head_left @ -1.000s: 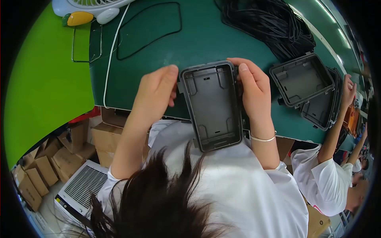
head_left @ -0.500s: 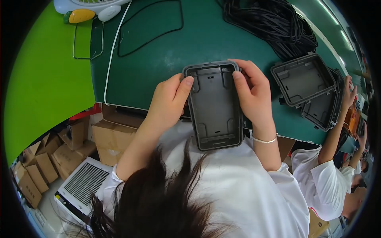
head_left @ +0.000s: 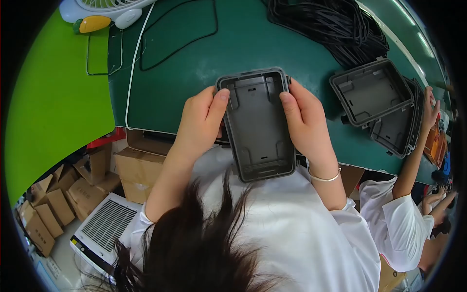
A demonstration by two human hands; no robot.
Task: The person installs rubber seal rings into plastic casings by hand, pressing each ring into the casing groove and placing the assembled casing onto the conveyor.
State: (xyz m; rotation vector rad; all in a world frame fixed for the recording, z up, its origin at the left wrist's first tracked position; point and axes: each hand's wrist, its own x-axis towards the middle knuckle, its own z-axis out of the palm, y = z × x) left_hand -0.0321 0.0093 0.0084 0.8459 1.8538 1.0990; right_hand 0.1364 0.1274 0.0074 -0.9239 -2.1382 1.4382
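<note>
Plastic case shell (head_left: 258, 124): two-handed hold at the near edge of the bench (head_left: 170, 92)

Both hands grip the shell by its long walls. The left hand (head_left: 200, 117) closes on the left wall, thumb at the rim; the right hand (head_left: 305, 114) closes on the right wall in the same way, its fingers mostly hidden behind it. The opposed grip appears intended to keep the part level and steady. The open side faces the wearer, presumably to keep rim and cavity in view. The far end lies over the bench; the near end projects past the edge, in front of the white shirt (head_left: 287, 219).

Appearance: dark gray, rectangular, deep-walled, with rounded corners and a raised rim. The floor carries moulded corner outlines and one small slot near each end. A thin line crosses the cavity at the far end; its nature cannot be determined.

To the right, an upper shell (head_left: 372, 92) overlaps a lower shell (head_left: 395, 129), probably stacked to remain within reach. Beyond them lies a tangled bundle of black loops (head_left: 335, 29). A single black loop (head_left: 216, 29) lies apart at the far left, near a white cable (head_left: 132, 73).
</note>
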